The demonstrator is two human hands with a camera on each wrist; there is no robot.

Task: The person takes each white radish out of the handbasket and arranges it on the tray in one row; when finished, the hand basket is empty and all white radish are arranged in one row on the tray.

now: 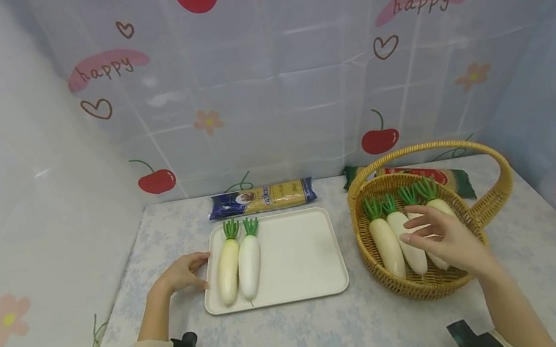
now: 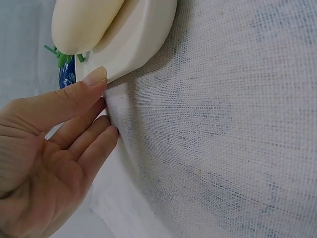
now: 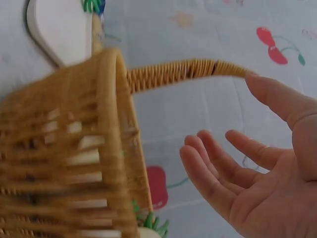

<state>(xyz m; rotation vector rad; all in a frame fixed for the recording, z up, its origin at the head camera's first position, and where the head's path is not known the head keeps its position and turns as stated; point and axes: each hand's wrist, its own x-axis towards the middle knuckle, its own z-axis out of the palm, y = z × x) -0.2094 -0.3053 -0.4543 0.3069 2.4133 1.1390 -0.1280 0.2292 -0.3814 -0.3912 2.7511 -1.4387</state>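
Note:
My left hand [image 1: 185,273] is at the left edge of a white rectangular tray [image 1: 298,257]; in the left wrist view its thumb [image 2: 95,77] meets the tray's corner and the other fingertips rest by the cloth. Two white radishes with green tops lie side by side on the tray's left half, a cream one [image 1: 229,272] and a whiter one [image 1: 250,267]. Over the wicker basket [image 1: 427,290] hovers my right hand [image 1: 448,238], fingers spread and holding nothing. Several more white radishes [image 1: 387,247] lie in the basket, some partly hidden behind that hand.
A blue and yellow pasta packet [image 1: 263,199] lies behind the tray. Behind the basket is a green and red packet [image 1: 463,183], partly covered by it. The basket's tall arched handle [image 1: 500,184] leans to the right. A printed curtain [image 1: 272,106] hangs along the table's back edge.

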